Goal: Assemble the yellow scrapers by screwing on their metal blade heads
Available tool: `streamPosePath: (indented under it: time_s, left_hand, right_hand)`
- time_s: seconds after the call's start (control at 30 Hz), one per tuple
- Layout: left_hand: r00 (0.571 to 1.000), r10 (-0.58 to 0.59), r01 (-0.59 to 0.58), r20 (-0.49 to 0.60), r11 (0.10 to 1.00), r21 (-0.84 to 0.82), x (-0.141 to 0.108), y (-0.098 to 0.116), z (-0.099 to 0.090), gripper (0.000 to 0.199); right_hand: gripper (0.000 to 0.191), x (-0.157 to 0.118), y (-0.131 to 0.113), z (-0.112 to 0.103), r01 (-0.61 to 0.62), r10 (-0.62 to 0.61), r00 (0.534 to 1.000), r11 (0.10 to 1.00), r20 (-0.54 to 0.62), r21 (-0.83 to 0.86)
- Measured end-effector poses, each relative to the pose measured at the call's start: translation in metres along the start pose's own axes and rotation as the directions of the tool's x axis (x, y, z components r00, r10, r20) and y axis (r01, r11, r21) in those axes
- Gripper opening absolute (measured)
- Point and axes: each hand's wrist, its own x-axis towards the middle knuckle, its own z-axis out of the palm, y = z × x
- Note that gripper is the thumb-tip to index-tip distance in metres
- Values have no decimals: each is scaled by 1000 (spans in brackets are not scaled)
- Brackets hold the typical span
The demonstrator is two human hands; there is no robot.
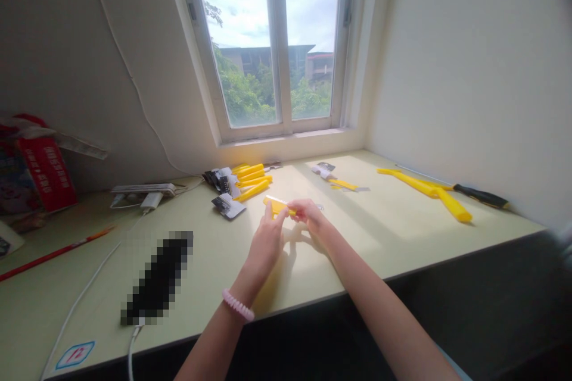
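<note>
Both my hands hold a slim yellow tool [277, 207] just above the middle of the table; a pale strip runs along its upper edge, and its exact kind is unclear. My left hand [269, 229], with a pink coil band on the wrist, pinches it from the near left side. The fingers of my right hand [308, 214] close on its right end, where a small metallic bit shows beyond them. Left of my hands lies a bunch of yellow-handled tools [250, 177] with dark and grey card tags. A card tag [229, 207] lies nearest my left hand.
Behind my right hand lies a yellow tool with a blade [344, 184] and a tag. Long yellow pieces [429, 189] and a black-handled tool [480, 195] are at the right. A blurred-out dark object [157, 278], a cable, a power strip [143, 189] and a red stick [53, 256] occupy the left.
</note>
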Motion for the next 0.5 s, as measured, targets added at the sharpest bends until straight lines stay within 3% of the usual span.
streamPosePath:
  time_s: [0.17,0.27,0.33,0.37,0.43,0.5]
  left_hand:
    - [997,61,-63,-54,997,-49,5,-6,-8,61]
    - [982,-16,-25,-187,977,-212,17,-17,-12,57]
    - [956,-118,-10,-269,903,-430,28,-24,-16,52]
    - [939,-204,7,-276,816,-578,33,-27,-18,51]
    - [901,-377,15,-214,520,-854,42,-31,-20,53]
    - [873,-477,-2,-107,216,-976,47,-33,-19,59]
  right_hand:
    - [24,0,-3,4,-69,70,995,997,-67,26]
    - [20,5,4,2,-6,-62,978,945,-197,-327]
    - [11,7,11,-1,41,-211,954,793,-211,-608]
    - [12,7,13,-2,55,-260,947,712,-189,-701]
    - [19,7,18,0,80,-301,945,592,-128,-802]
    - [24,6,20,5,130,-325,945,499,-45,-857]
